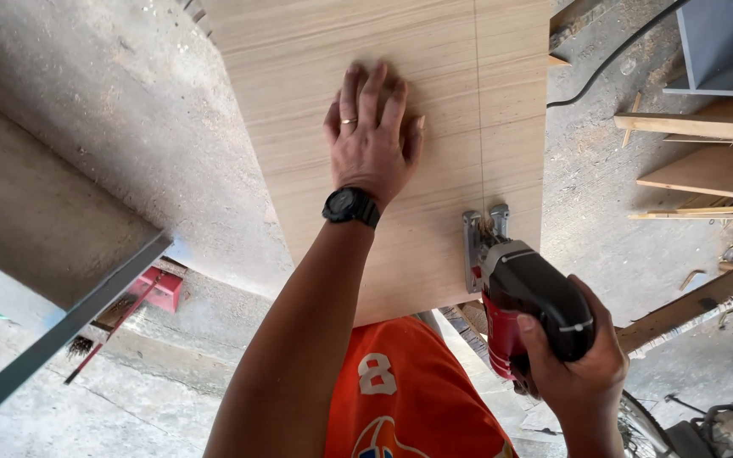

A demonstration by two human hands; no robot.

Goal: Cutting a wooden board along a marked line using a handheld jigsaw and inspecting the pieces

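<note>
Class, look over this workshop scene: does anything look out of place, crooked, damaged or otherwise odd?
Nothing stands out. The left hand lies flat on the wood panel; the right hand grips the red and black jigsaw, whose blade sits on the straight pencil line. Offcuts lie on the concrete floor.

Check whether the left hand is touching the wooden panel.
Touching. The head view shows the left hand pressed flat, fingers spread, on the wooden panel, with no gap beneath the palm.

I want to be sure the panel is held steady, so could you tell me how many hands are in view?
2. The left hand lies flat on the wood panel, left of the pencil line. The right hand grips the red and black jigsaw at the panel's near edge. No other hands show.
</note>
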